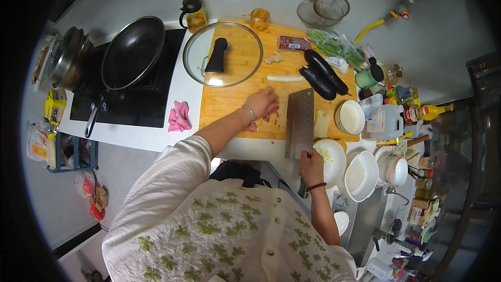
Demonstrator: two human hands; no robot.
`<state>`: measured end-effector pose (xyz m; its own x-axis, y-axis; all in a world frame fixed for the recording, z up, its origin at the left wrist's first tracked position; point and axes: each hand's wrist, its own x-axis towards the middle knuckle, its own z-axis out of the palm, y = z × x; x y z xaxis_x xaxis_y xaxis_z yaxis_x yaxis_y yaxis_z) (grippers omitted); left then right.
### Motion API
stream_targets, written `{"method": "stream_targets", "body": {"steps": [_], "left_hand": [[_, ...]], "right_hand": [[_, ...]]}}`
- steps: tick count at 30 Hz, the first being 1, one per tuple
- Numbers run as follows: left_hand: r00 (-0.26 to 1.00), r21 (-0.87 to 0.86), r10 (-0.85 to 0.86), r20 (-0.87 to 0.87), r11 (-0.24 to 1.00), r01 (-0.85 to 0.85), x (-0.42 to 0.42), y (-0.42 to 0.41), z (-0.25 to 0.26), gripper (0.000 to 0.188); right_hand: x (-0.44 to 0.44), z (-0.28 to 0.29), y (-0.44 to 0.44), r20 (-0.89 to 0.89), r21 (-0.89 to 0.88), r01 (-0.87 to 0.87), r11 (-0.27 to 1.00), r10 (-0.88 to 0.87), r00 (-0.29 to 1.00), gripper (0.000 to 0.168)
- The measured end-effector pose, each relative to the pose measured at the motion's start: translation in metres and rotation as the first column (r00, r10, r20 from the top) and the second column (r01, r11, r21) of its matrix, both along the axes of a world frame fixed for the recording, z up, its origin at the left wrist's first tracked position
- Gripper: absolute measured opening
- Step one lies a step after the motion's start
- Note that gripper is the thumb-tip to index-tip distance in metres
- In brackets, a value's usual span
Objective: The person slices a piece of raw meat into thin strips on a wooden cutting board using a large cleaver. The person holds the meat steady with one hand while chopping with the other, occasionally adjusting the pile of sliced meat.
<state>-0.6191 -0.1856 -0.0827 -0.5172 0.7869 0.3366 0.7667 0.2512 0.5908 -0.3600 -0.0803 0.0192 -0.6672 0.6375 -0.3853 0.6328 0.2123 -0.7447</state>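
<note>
My right hand [312,166] grips the handle of a broad cleaver [300,119], its blade pointing away from me at the right part of the wooden cutting board [231,98]. Fingers bent downward, my left hand [263,103] is over small pieces of raw meat [271,116] on the board; whether it pinches any is hidden. Another bit of meat [251,127] lies by the board's near edge. Beyond the hands are a pale stalk piece [285,78], a ginger root [273,58] and two dark eggplants [325,74]. A pale slab [321,123] sits right of the blade.
A glass lid [195,53] overlaps the board's left part. Chopped pale bits lie in a white bowl [337,164] beside my right hand, near a white strainer basket [362,176]. A wok [133,53] stands on the black cooktop [158,102]. Bottles crowd the right, including a plastic jug [383,123].
</note>
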Motion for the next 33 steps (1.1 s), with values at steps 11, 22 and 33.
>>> {"method": "stream_targets", "body": {"steps": [11,22,33], "left_hand": [[0.814,0.163,0.221,0.537,0.920,-0.357,-0.012,-0.025,-0.015,0.015],[0.785,-0.090,0.336,0.521,0.936,-0.341,-0.022,-0.037,-0.018,0.004],[0.887,-0.340,0.404,0.225,0.885,-0.317,-0.009,-0.069,0.019,0.021]], "right_hand": [[-0.047,0.024,-0.016,0.252,0.442,-0.383,0.811,0.298,0.921,0.030],[-0.049,0.013,-0.023,0.270,0.504,-0.425,0.752,0.330,0.904,0.031],[-0.055,-0.004,0.005,0.256,0.450,-0.415,0.791,0.331,0.908,0.032]]}}
